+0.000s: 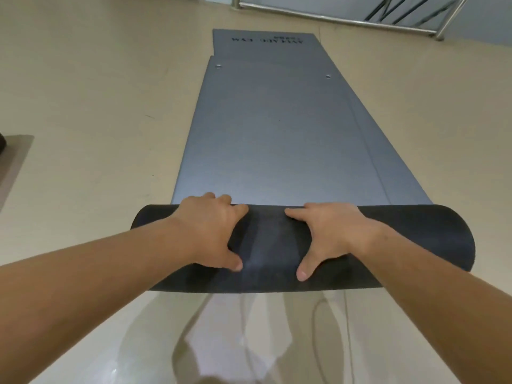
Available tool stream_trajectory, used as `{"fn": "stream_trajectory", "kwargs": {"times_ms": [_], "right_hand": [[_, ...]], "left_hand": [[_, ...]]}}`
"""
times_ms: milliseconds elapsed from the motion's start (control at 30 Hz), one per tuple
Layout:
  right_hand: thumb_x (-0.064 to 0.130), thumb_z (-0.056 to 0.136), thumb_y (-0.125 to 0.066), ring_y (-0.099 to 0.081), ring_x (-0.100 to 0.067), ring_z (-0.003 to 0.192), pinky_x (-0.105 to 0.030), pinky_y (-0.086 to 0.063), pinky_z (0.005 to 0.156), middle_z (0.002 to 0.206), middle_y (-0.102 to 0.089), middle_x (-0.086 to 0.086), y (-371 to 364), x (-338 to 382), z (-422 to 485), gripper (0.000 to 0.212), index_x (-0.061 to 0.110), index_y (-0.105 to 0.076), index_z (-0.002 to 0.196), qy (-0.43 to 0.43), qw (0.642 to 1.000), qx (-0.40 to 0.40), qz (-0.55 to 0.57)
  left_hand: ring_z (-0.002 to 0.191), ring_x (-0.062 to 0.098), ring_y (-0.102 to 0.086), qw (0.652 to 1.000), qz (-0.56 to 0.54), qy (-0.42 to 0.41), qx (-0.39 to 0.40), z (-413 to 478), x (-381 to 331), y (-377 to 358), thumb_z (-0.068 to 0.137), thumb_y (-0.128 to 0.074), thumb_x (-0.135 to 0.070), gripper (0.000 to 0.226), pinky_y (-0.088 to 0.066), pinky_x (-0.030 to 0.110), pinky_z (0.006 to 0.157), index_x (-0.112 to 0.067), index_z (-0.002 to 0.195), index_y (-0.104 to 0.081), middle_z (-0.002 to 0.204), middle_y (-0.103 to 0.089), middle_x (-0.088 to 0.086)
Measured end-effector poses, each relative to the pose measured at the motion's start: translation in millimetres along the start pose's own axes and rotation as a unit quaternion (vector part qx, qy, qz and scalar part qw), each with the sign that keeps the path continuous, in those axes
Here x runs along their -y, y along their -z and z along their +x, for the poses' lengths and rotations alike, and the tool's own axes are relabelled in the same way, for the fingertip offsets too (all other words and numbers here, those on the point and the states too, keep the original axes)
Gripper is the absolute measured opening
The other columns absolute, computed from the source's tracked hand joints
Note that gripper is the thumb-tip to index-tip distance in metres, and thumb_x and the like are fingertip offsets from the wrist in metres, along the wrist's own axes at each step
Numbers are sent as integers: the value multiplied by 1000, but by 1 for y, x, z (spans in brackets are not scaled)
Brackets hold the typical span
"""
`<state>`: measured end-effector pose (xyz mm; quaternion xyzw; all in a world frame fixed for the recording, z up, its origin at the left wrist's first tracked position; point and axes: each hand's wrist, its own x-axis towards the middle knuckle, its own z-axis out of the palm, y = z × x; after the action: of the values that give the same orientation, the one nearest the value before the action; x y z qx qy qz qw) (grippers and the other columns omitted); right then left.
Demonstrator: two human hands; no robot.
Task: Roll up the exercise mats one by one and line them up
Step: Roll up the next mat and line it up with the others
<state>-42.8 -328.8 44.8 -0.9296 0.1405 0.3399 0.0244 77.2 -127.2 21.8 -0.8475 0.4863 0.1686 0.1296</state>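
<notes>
A grey exercise mat [271, 139] lies flat on the beige floor and stretches away from me. Its near end is wound into a thick dark roll [271, 245] lying across my view. My left hand [210, 231] grips the roll left of centre, fingers curled over its far side and thumb spread on the near side. My right hand [332, 234] holds it the same way right of centre. Under this mat lie further grey mats: one with upside-down black print [266, 40] shows at the far end, and another edge [388, 151] sticks out along the right.
A metal railing [346, 20] runs along the far right. A brownish pad [13, 162] with a dark object on it lies at the left edge. Glossy beige floor [97, 106] surrounds the mats on the left and in front of me.
</notes>
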Motion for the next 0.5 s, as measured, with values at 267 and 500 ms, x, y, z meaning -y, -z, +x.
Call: {"fn": "stream_trajectory", "kwargs": {"times_ms": [267, 500], "right_hand": [[70, 41, -95, -55, -22, 131, -45, -47, 106, 146, -52, 19, 18, 2, 32, 134, 46, -30, 155, -8, 994, 95, 59], [65, 40, -97, -58, -18, 113, -42, -51, 97, 126, -55, 23, 6, -4, 22, 109, 53, -46, 137, -23, 985, 114, 124]], "left_hand": [[126, 26, -47, 998, -18, 22, 51, 3, 18, -32, 46, -75, -89, 148, -45, 45, 104, -40, 160, 6, 137, -45, 1], [89, 17, -62, 994, -63, -25, 81, 2, 12, -25, 54, -81, -72, 101, -51, 35, 78, -45, 138, -31, 99, -57, -12]]}}
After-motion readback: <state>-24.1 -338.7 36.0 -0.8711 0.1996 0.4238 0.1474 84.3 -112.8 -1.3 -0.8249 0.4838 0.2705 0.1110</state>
